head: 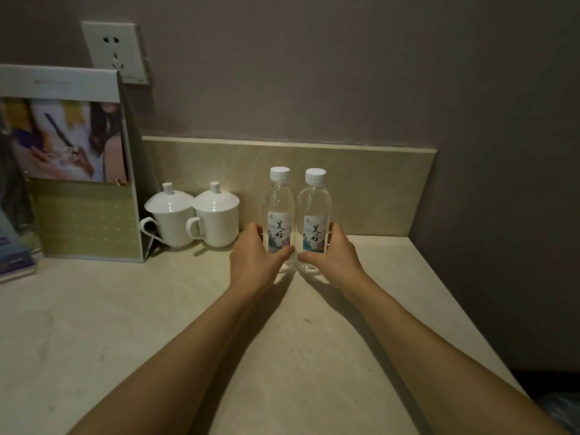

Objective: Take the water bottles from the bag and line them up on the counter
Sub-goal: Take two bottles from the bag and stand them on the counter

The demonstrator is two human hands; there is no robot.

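Two clear water bottles with white caps and printed labels stand upright side by side on the beige counter, close to the back splash. My left hand grips the lower part of the left bottle, thumb across its front. My right hand grips the lower part of the right bottle the same way. The bottles nearly touch each other. No bag is plainly in view, only a bluish crinkled thing at the lower right edge.
Two white lidded cups stand left of the bottles. A standing card holder with a photo and booklets fill the left side. A wall socket sits above. The counter's right edge runs diagonally to the lower right.
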